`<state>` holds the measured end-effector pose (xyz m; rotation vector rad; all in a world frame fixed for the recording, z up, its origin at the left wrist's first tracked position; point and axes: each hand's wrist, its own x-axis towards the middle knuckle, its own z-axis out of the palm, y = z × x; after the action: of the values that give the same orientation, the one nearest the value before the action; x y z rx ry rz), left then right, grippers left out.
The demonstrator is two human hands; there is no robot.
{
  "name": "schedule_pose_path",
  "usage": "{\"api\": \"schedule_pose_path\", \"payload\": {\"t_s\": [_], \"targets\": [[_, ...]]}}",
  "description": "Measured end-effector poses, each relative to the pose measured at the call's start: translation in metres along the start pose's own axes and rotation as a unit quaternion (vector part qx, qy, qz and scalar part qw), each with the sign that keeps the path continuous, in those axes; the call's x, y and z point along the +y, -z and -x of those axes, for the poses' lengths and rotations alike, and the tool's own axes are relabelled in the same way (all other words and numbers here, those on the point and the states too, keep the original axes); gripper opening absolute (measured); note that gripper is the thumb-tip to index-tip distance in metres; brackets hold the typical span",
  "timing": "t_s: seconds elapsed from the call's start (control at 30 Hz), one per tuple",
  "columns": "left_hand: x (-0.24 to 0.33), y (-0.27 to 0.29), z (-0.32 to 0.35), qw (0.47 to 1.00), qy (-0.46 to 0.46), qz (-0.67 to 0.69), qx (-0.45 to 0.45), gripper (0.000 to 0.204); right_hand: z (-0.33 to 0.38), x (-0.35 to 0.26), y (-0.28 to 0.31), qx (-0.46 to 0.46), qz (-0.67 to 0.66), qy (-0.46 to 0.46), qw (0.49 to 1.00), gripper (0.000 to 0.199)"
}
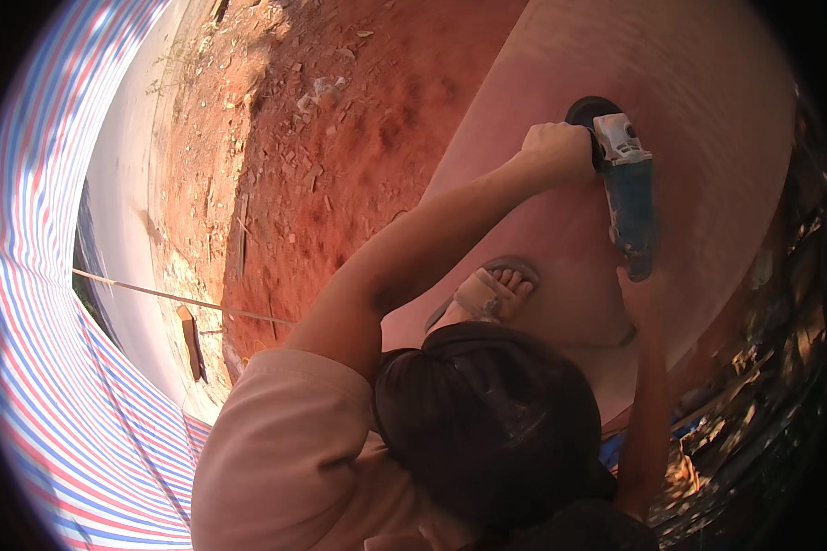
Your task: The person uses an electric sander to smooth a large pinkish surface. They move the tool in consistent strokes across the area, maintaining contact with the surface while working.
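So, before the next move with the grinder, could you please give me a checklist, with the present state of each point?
1. Left hand closed at the front of the grinder: ok.
2. Right hand on its rear end: ok.
3. Disc flat on the board: cannot tell, contact is hidden.
4. Gloves worn: not ok, both hands are bare.
5. Toes covered: not ok, the sandal is open.

A broad pinkish-tan panel is being stood on by a sandalled foot, and part of its face is being covered by a blue-and-white angle grinder. Alongside, the red earth is being dotted by small chips and pale scraps.
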<state>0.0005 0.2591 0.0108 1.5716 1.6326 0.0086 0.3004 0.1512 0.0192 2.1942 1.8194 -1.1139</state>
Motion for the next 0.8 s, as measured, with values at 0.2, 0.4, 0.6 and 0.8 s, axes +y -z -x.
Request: {"api": "schedule_pose_path", "payload": {"t_s": [0.2,0.4,0.6,0.8], "targets": [[-0.088,-0.005,0.112,0.977,0.186,0.089,0.060,0.033,0.011,-0.080,-0.020,-0.096,-0.014,0.182,0.978,0.042],[-0.083,0.014,0.083,0.979,0.178,0.083,0.062,0.030,-0.006,-0.096,-0.011,-0.078,-0.009,0.185,0.980,0.041],[-0.038,0.069,-0.020,0.996,0.093,-0.007,-0.014,0.028,-0.059,-0.073,0.003,0.011,-0.002,0.119,0.993,0.036],[-0.032,0.081,-0.032,0.997,0.082,0.007,-0.009,0.028,-0.076,-0.073,0.009,-0.002,-0.034,0.095,0.995,0.037]]}}
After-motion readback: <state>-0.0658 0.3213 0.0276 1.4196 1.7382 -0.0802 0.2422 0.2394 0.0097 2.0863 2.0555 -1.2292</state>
